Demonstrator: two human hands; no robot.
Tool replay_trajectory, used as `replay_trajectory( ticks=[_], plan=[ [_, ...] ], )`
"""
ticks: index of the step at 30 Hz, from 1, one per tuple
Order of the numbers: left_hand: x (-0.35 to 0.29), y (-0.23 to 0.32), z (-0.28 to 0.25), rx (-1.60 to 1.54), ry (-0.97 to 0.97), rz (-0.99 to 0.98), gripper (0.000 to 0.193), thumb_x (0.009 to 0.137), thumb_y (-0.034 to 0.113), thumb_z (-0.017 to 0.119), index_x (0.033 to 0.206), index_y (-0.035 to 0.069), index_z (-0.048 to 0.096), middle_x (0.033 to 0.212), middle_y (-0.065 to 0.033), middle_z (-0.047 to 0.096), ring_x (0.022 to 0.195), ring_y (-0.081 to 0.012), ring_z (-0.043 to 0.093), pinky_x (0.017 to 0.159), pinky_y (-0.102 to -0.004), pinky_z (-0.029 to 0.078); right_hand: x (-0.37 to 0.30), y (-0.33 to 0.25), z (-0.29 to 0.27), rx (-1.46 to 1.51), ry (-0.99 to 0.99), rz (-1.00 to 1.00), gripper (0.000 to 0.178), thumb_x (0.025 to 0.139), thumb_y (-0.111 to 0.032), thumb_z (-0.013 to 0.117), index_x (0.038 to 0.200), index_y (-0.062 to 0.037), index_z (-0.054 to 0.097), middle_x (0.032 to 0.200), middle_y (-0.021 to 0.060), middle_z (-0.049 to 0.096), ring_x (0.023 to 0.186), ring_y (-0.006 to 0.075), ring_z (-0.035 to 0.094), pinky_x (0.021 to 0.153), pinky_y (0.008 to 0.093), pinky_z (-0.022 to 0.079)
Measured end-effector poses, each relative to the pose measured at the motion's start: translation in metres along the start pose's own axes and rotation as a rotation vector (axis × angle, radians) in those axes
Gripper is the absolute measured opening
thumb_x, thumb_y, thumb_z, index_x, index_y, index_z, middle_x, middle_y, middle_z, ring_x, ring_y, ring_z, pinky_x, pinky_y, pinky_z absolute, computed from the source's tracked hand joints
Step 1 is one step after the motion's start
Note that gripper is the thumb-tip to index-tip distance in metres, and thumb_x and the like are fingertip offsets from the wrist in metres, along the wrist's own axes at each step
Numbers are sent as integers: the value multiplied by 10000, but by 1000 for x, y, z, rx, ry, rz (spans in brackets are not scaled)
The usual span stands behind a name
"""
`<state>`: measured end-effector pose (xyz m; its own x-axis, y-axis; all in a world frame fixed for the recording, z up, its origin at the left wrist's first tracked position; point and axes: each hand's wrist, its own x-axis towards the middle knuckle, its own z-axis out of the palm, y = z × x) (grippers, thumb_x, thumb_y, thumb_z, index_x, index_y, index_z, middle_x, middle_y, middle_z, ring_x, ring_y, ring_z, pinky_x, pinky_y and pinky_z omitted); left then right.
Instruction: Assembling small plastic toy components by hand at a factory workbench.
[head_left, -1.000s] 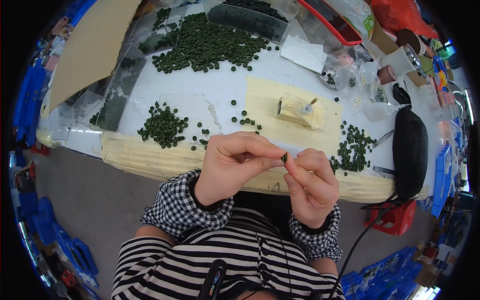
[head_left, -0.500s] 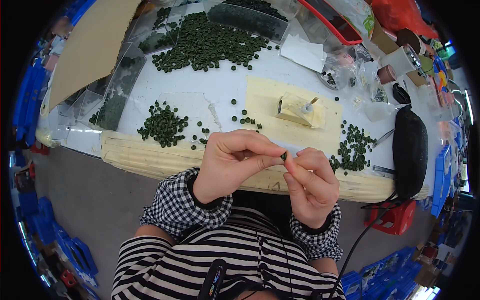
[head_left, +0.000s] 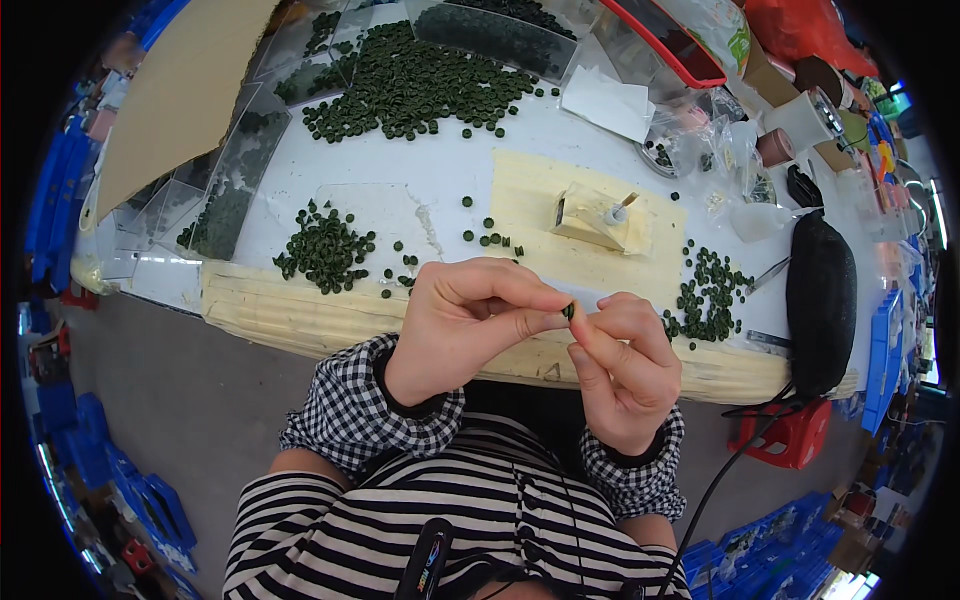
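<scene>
Above the table's front edge, my left hand (head_left: 455,320) is closed, its thumb and forefinger pinching a small dark green round piece (head_left: 569,311). Against that piece rests a fingertip of my right hand (head_left: 630,370), whose other fingers are curled in; whether they hold anything is hidden. Beyond my left hand lies a small heap of like green pieces (head_left: 325,248), with a few strays between. A looser scatter of them (head_left: 712,295) is to the right of my right hand. On a cream sheet (head_left: 520,190) stands a pale block (head_left: 600,220) with a short peg-like tip.
A large green heap (head_left: 410,85) spreads at the back, beside clear plastic trays (head_left: 245,170) and a cardboard sheet (head_left: 180,90). Behind the block are white paper (head_left: 607,104) and a red-framed phone (head_left: 670,45). A black pouch (head_left: 820,300) and a red stool (head_left: 790,437) are at right.
Almost nothing differs. My right hand has shifted very slightly; the left still pinches the green piece in the same spot.
</scene>
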<state>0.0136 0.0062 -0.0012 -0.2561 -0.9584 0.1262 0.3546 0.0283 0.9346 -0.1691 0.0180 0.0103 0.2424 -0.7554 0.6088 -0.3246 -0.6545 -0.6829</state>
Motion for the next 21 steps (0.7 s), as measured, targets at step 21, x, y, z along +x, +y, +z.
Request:
replay_trajectory(
  ticks=[21],
  plan=[
    [5,11,5,397,110,103,153,813,-78,666,943,-4,698,894,-114,690,815,-158,659,722,-252,526,1,2,1,-34,62,179,320,762,58,693,1076,-7,703,859,87,615,760,208,567,701,289,465]
  ],
)
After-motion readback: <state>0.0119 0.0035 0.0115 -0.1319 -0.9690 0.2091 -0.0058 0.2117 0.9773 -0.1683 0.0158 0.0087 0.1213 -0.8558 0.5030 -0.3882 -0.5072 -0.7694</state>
